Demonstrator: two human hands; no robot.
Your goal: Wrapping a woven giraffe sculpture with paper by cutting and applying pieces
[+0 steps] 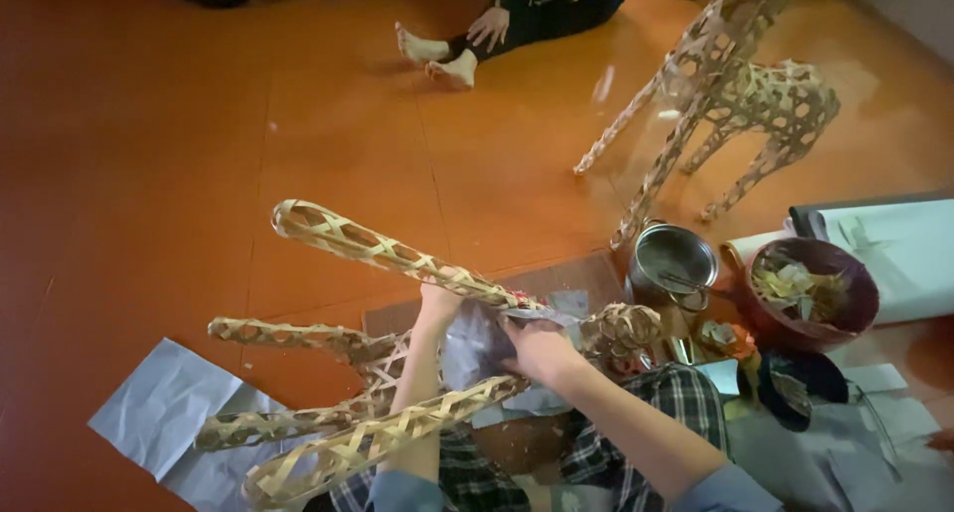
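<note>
From the head camera, the woven bamboo animal frame (378, 413) lay in the person's lap, legs pointing out, so the left hand (437, 301) gripped one leg while the right hand (537, 348) pinched pale paper (477, 345) against its body.

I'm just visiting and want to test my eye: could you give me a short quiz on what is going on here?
1. True or false: both hands work at the belly of the woven bamboo-strip animal frame lying across the lap.
2. What does the right hand press against that frame?
A. grey paper
B. a metal pot
C. scissors
3. Which thing stands upright on the orange floor?

Key:
1. True; the left hand is there too.
2. A, grey paper.
3. A second woven animal frame.
</note>
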